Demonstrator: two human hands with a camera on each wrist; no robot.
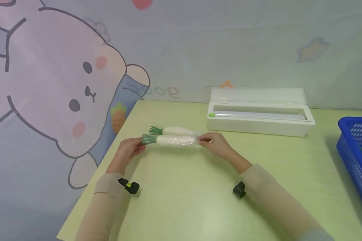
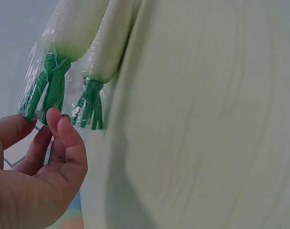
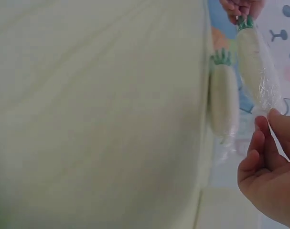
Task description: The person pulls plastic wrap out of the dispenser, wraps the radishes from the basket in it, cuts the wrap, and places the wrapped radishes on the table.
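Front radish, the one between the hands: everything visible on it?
The front radish is long, white and smooth-looking, with a tuft of green strip-like stalks at one end. Clear, shiny, wrinkled film wraps it. In the head view it lies crosswise, tuft to the left, just in front of a second wrapped radish. It appears held above the table. The left hand pinches the tuft end; the right hand pinches film at the other.

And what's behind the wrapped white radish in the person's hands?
In the head view, a second wrapped radish with a green top shows behind the held radish. The held one covers its near edge there, so that strip can't be seen.
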